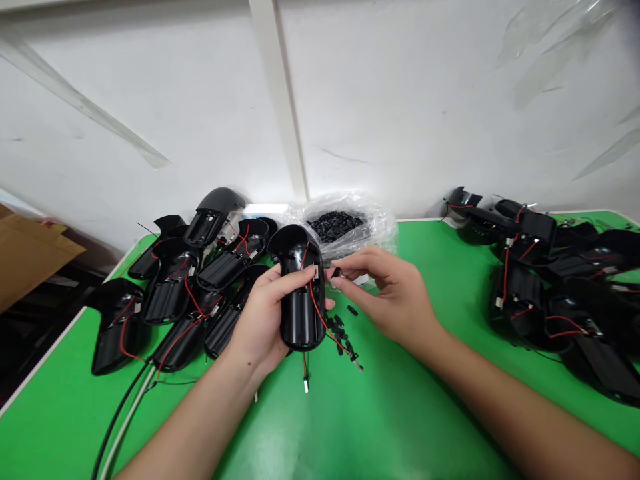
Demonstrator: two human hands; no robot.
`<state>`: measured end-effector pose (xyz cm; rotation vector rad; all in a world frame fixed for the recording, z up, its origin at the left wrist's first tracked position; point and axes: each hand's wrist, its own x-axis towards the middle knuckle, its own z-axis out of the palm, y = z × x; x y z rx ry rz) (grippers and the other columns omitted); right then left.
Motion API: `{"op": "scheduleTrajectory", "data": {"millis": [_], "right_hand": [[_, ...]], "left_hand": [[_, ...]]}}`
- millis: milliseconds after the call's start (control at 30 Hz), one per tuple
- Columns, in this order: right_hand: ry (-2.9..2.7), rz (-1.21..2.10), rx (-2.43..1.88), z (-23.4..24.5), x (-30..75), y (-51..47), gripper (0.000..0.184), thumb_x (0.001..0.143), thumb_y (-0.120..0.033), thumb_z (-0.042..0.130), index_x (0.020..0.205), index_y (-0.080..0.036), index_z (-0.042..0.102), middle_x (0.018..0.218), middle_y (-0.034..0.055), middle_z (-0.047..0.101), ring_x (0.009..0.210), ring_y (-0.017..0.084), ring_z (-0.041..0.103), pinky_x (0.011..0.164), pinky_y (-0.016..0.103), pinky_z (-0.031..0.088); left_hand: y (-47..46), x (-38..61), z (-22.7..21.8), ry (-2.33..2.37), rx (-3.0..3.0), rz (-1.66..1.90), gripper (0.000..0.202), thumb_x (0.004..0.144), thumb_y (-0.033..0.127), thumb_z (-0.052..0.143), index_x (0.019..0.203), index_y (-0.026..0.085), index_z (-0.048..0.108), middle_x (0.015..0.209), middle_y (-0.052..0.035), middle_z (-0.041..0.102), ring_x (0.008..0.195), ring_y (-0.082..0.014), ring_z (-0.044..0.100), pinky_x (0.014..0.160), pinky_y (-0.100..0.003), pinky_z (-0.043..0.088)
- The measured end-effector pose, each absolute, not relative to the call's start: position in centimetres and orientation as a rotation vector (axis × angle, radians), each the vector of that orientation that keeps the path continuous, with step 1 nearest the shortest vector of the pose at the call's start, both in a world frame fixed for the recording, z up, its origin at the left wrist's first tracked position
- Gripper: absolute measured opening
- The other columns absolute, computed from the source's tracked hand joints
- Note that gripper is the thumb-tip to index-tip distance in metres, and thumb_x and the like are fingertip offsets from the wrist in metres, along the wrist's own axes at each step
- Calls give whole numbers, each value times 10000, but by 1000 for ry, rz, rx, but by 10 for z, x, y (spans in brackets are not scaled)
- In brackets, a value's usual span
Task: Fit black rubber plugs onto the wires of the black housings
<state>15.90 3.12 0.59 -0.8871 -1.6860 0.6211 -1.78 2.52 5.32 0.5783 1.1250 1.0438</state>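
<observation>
My left hand is wrapped around a black plastic housing, its thumb pressed near a small white connector. The housing has a curved hood at the top and a rounded hollow below. A red wire runs down its right side, and wire ends hang beneath it. Just to the right, my right hand pinches a small black piece between thumb and fingertips, close to the housing's edge. Several similar small black pieces lie loose on the green table below the fingers.
A clear plastic bag full of small black pieces stands by the wall. Several black housings with red wires lie at left, and a heap of more housings sits at right. Cables cross the green table at left.
</observation>
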Motion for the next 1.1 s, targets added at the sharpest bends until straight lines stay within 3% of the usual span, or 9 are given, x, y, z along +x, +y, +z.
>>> {"op": "scheduleTrajectory", "data": {"millis": [167,267,433,633,800,1100], "right_hand": [[-1563,858,-859,6,157,31,53,909,-210,773,953,-199,744,955,53,752,886,174,715,801,342,616],[-1439,1007,-913,7,156,31,103,872,-242,793,926,-190,722,921,50,773,837,173,744,779,334,638],[-1401,1057,-972,7,156,31,132,838,-259,799,915,-174,735,868,58,792,762,173,755,720,311,641],[-1479,822,-1038,5,155,28,272,864,-178,737,1132,-147,767,822,21,780,728,144,746,712,268,626],[-1620,525,-1090,5,156,24,118,905,-137,696,975,-176,783,838,14,799,702,146,744,684,265,598],[-1699,289,-1034,2,153,21,264,968,-87,627,1072,-218,831,914,38,812,777,185,763,709,295,604]], "left_hand": [[24,-16,50,1157,631,1044,305,721,302,856,926,182,664,766,1,742,520,-174,702,419,-211,560],[22,-16,47,1187,758,1157,369,727,363,885,958,189,656,879,-21,778,573,-163,719,495,-229,608],[16,-18,41,1197,957,1217,418,706,418,938,952,200,680,892,-10,776,684,-146,737,652,-236,649],[15,-18,36,1196,1002,1159,416,725,420,927,1017,210,719,954,-6,781,728,-118,723,710,-212,626],[15,-19,33,1251,1023,1137,415,688,417,958,961,202,731,896,0,776,765,-97,694,745,-176,581],[16,-17,37,1250,1016,1106,420,703,469,938,918,212,685,776,29,719,640,-119,694,607,-190,581]]}}
